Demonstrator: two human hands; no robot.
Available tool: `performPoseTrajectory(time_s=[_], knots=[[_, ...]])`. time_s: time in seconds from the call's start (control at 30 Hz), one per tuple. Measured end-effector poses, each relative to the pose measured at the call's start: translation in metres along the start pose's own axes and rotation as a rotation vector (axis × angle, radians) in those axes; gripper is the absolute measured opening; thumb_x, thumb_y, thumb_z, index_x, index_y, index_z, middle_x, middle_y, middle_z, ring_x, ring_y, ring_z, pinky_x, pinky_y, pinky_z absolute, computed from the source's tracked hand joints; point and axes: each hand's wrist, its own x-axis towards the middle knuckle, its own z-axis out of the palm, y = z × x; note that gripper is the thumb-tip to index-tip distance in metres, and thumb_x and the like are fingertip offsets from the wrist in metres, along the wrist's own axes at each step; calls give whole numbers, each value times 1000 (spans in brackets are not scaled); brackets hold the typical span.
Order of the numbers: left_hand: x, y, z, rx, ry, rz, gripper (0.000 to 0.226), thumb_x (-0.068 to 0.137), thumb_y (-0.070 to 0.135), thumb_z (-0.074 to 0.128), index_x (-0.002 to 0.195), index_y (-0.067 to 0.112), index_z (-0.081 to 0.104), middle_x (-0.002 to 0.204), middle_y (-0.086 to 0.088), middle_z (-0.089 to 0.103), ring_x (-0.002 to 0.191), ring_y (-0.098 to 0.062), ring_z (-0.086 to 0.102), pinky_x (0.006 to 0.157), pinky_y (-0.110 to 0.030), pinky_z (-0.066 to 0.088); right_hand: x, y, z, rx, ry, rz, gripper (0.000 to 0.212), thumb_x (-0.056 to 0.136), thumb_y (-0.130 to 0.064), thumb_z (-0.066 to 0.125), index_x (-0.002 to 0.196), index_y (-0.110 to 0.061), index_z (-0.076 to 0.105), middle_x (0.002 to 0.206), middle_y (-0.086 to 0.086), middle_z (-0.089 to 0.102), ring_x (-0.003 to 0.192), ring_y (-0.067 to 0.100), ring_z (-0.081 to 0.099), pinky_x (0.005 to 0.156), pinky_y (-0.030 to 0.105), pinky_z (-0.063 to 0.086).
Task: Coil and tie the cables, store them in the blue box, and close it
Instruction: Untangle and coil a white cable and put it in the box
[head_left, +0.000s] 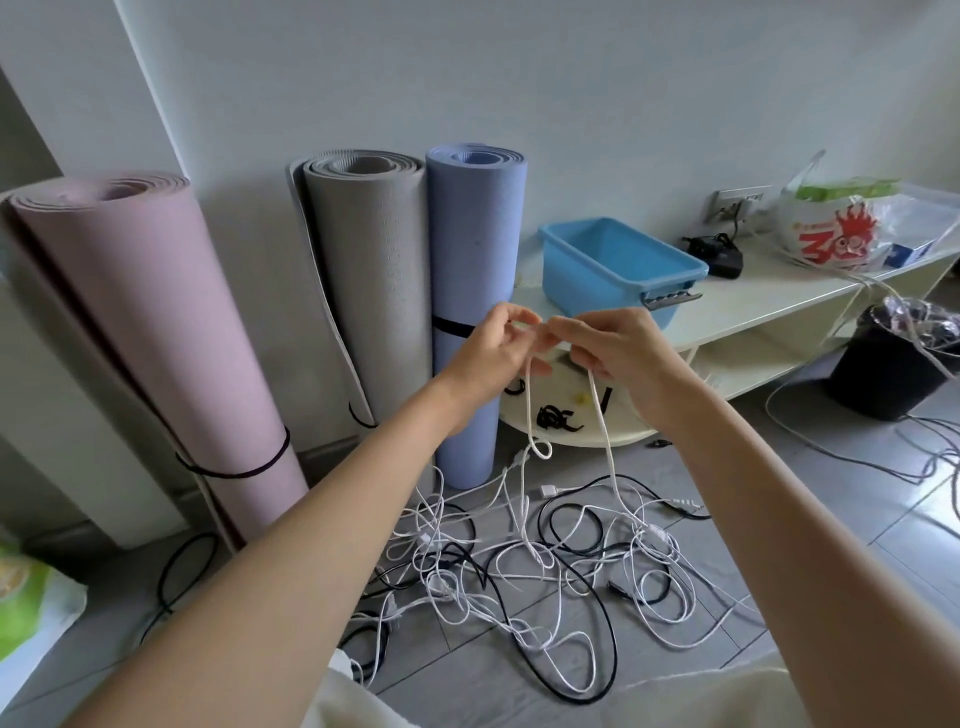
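Where the two hands meet, the fingertips hide the white cable (602, 415) end. The left hand (493, 348) and right hand (618, 353) both pinch it, strands hanging to the tangled cables (519, 561) on the floor. The blue box (618, 265) sits open at the shelf's (753, 306) left end.

Blue box (618, 260): smooth, slightly glossy plastic. Rolled mats (363, 270): matt, finely textured foam. Cables (519, 561): smooth white and black sheathing. Floor (779, 545): grey matt tiles. Bag (841, 228): shiny, crinkled plastic.
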Motion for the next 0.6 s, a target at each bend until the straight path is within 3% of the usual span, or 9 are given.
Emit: performPoseTrajectory(time_s=[0.07,0.17,0.23,0.3,0.33,0.4,0.5,0.6], knots=[[-3,1,-3,159,-48,35,28,99,21,43,74,19,55,62,5,52,47,3,45,64,-21,44,1,2,3,8,-38,11,27,87,-25,62,76,-2,71,50,-3,47,51,12,29,52,25,23],[0,-4,-18,300,94,72,37,98,22,47,61,22,55,56,8,49,50,0,39,53,-16,33,1,7,7,-160,-227,98,31,88,-30,60,74,-3,64,52,0,47,44,10,32,50,22,29],[5,-11,-40,125,308,-14,37,97,23,49,60,19,52,59,3,45,52,-5,35,49,-18,29,2,20,7,-473,-329,140,31,89,-28,59,65,-8,55,50,3,45,40,11,34,54,25,36],[7,-23,-65,-27,466,-122,38,97,21,48,59,16,49,51,6,42,41,-3,31,39,-14,23,6,36,3,-705,-261,167,36,90,-25,56,57,-12,49,52,4,49,41,13,42,59,25,43],[4,-29,-73,-29,465,-177,39,98,21,47,60,15,49,46,9,41,36,-2,29,36,-12,22,8,41,-1,-741,-183,182,36,92,-24,53,57,-13,49,57,5,53,47,16,48,63,27,47],[-7,-38,-79,3,333,-303,40,100,25,41,64,13,51,52,5,42,33,-2,30,36,-11,24,11,45,-5,-662,-59,166,37,95,-19,46,59,-13,50,62,4,56,54,20,52,62,25,48],[-18,-32,-70,-40,40,-431,51,100,44,31,73,12,61,57,5,44,35,-1,33,40,-12,32,15,39,7,-600,-47,42,41,97,-15,40,57,-10,51,52,-1,52,49,17,47,51,12,39],[-16,-8,-50,-259,-170,-376,49,99,43,31,76,11,59,50,9,34,37,-1,26,37,-13,22,15,36,32,-636,-99,-49,43,97,-14,38,54,-18,39,60,8,53,61,25,50,68,32,46]])
